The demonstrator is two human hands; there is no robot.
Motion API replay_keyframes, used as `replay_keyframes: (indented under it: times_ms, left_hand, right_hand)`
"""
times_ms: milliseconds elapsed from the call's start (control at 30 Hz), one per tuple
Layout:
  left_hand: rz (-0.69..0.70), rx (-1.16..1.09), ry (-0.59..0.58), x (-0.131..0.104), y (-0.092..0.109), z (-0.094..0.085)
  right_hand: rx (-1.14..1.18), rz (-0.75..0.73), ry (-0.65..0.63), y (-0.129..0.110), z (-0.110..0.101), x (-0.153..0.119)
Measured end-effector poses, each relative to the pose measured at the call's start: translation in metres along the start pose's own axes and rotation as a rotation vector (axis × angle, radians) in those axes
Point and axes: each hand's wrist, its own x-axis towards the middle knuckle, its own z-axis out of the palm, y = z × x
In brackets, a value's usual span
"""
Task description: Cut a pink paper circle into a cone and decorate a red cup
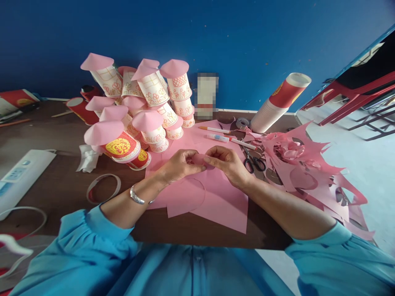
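Between both hands is a small curled piece of pink paper point(199, 158), partly covered by the fingers. My left hand point(182, 165) pinches it from the left, thumb in front. From the other side my right hand point(226, 162) grips it with thumb and fingers. Beneath them lie flat pink paper sheets point(222, 201), one marked with a round outline. Just right of my right hand rest black-handled scissors point(254, 163), their blades partly hidden. Markers point(243, 143) and a glue stick point(218, 137) lie beyond the hands.
Decorated paper cups with pink cone tops point(151, 125) stand stacked at the left back. Pink paper scraps point(298, 164) pile up on the right. A tall cup stack point(271, 109) leans beside a tape roll point(242, 123). A cardboard ring point(104, 188) and white power strip point(26, 174) lie left.
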Motion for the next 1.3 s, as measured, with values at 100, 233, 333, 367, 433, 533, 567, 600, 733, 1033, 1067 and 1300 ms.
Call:
replay_keyframes:
  times_ms: [100, 233, 333, 367, 433, 533, 567, 600, 733, 1033, 1067, 1300]
  left_hand:
    - [0.003, 0.075, -0.006, -0.001, 0.003, 0.0]
    - [-0.008, 0.097, 0.014, -0.003, 0.008, 0.001]
    - [0.007, 0.102, 0.013, -0.003, 0.01, 0.001]
    - [0.023, 0.108, 0.013, -0.003, 0.01, 0.001]
    - [0.045, 0.117, 0.017, -0.003, 0.009, 0.0]
    - [0.015, 0.117, 0.0, -0.003, 0.007, -0.001]
    - [-0.003, 0.115, -0.009, -0.003, 0.007, -0.002]
    - [-0.018, 0.114, -0.017, -0.003, 0.007, -0.002]
    - [-0.057, 0.109, -0.043, -0.004, 0.009, -0.003]
    - [-0.055, 0.157, -0.114, -0.003, 0.01, -0.006]
    - [-0.052, 0.164, -0.119, -0.003, 0.01, -0.007]
    - [-0.065, 0.111, -0.125, -0.005, 0.013, -0.008]
  right_hand:
    - [-0.032, 0.008, 0.013, -0.001, 0.0, 0.0]
    - [-0.061, 0.011, 0.022, -0.001, 0.0, -0.001]
    - [-0.06, 0.029, 0.005, 0.0, 0.0, -0.001]
    - [-0.057, 0.033, 0.002, 0.0, 0.0, -0.001]
    - [-0.053, 0.036, 0.001, 0.0, -0.001, -0.001]
    - [-0.055, 0.031, -0.011, 0.001, -0.002, 0.0]
    - [-0.061, 0.027, -0.011, 0.001, -0.002, 0.0]
    - [-0.069, 0.023, -0.006, 0.001, -0.002, 0.0]
    - [-0.088, 0.032, 0.012, 0.001, -0.002, -0.001]
    - [-0.052, 0.033, 0.01, 0.0, -0.002, -0.001]
    - [-0.049, 0.037, 0.008, 0.0, -0.002, -0.001]
    - [0.033, 0.084, -0.013, -0.001, -0.005, 0.002]
